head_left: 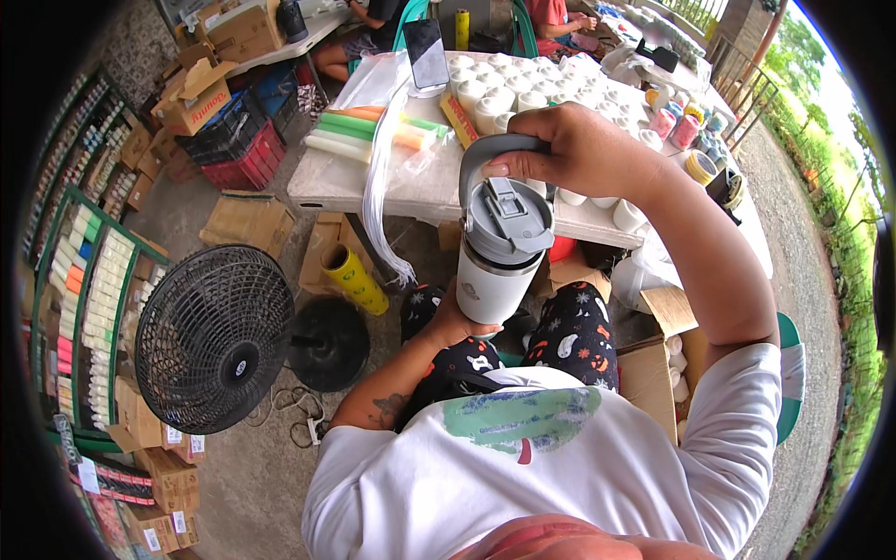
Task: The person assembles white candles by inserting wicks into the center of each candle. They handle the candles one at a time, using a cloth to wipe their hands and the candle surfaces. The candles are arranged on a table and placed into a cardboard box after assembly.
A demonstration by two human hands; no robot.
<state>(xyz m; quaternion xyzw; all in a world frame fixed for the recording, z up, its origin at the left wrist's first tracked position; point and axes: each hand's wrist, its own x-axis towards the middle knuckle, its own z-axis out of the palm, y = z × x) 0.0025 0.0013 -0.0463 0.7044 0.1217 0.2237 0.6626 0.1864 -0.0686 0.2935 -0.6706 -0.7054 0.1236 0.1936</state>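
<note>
A white insulated tumbler (492,287) stands a little tilted in front of me, above my lap. Its grey lid (509,222) has a flip tab on top and sits at the cup's steel rim. My left hand (455,320) is wrapped round the lower part of the cup, with some fingers hidden behind it. The grey carry handle (469,173) is raised over the lid, and my right hand (565,149) grips its upper end. Just beyond, many white jars (523,79) crowd the white table (336,182).
Tubes of white, green and orange (373,131), a bundle of white wicks (383,187) and a phone (427,54) are on the table. A black fan (215,336) stands at left near a yellow roll (355,278). An open carton (649,373) is at right. Other people sit beyond the table.
</note>
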